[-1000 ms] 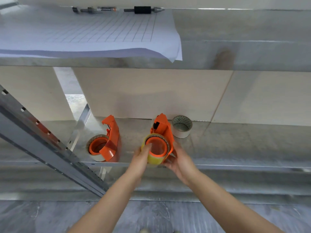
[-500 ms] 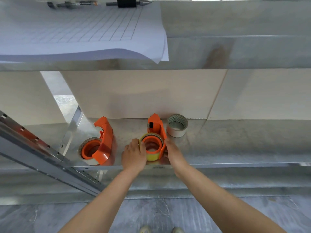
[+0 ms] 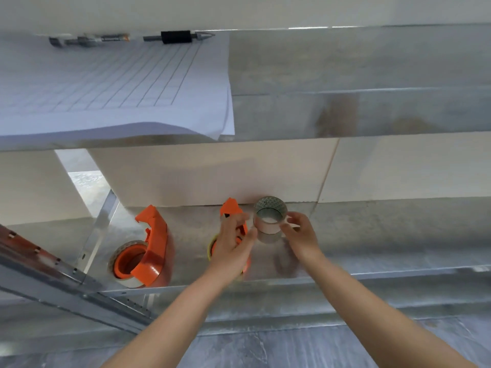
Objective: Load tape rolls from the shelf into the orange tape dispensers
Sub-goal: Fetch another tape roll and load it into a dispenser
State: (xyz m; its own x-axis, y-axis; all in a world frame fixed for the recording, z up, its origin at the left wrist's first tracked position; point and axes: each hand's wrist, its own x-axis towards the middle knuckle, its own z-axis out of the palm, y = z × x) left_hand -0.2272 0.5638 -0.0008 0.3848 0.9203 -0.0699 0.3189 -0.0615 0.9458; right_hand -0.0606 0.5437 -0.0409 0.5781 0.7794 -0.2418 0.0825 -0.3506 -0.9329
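On the lower metal shelf an orange tape dispenser lies at the left with a pale tape roll on its hub. A second orange dispenser with a yellow tape roll sits in the middle, mostly hidden under my left hand. That hand is spread out, its fingertips touching the left side of a loose white tape roll. My right hand pinches this roll's right rim with thumb and fingers. The roll is blurred; I cannot tell whether it is off the shelf.
The upper shelf carries gridded paper sheets hanging over its edge, with pens behind them. A slanted metal rail crosses the lower left. A beige wall closes the shelf's back. Grey floor lies below.
Both hands have let go of the middle dispenser with the yellow roll, which now rests on the shelf. They moved right and back to the loose white roll, and my right hand took hold of it.
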